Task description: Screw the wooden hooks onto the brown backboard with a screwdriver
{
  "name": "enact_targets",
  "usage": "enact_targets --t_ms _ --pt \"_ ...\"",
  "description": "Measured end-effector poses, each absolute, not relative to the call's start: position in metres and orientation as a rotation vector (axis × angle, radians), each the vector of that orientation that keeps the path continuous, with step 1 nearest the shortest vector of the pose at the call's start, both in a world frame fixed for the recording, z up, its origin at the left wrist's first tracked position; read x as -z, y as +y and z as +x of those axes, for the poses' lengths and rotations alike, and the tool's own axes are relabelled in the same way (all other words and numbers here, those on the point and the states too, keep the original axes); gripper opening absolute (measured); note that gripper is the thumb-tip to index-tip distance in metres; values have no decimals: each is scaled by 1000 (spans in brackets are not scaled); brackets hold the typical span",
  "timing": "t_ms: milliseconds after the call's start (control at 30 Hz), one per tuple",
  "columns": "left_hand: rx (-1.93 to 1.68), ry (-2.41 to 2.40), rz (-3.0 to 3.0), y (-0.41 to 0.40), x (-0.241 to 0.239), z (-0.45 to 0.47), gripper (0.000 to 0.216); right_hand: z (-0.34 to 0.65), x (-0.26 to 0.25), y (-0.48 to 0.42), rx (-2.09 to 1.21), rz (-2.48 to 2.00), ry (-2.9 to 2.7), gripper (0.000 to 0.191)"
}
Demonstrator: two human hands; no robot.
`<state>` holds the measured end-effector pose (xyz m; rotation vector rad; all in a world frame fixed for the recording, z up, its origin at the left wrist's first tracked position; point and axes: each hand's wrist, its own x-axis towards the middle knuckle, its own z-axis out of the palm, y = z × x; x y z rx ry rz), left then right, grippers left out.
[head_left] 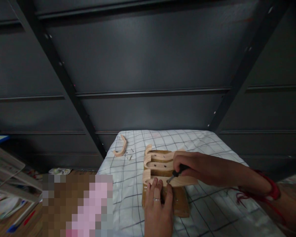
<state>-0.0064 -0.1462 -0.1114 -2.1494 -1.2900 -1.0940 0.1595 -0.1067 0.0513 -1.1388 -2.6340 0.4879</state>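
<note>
A brown wooden board (184, 207) lies on a checked cloth, with several pale curved wooden hooks (160, 165) set side by side across it. My left hand (158, 205) rests on the board, its fingers spread against the nearest hook and steadying it. In my right hand (193, 164) is a screwdriver (175, 173) with a dark handle, gripped in closed fingers. Its tip meets a hole in the nearest hook, between the fingertips of my left hand. Whether a screw sits in that hole is too small to tell.
At the far left of the checked cloth (199, 141) lies a loose wooden hook (124, 146), with several small screws (129, 157) beside it. A dark panelled wall (148, 112) rises behind. Low on the left stands a pale shelf frame (14, 174), with a blurred area next to it.
</note>
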Motion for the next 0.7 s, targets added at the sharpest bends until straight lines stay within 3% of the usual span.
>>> enact_targets --t_ms 67,200,367,433,567,700 --pt "1098 -1286 -2149 -146 111 -7 29 157 -53 -104 -541 -1192 -2588 14" --pt "1104 -1249 -2146 -146 109 -7 28 147 -43 -102 -286 -1299 -2534 5" --pt "1078 -1270 -2137 -148 106 -7 28 135 -21 -96 222 -1641 -2342 29" --pt "1072 -1276 -2140 -148 106 -7 29 134 -18 -92 275 -1706 -2289 32" --pt "1071 -1256 -2134 -147 106 -7 29 140 -24 -93 -139 -1351 -2400 18" --pt "1081 -1245 -2132 -146 107 -8 26 147 -42 -105 -498 -962 -2625 26"
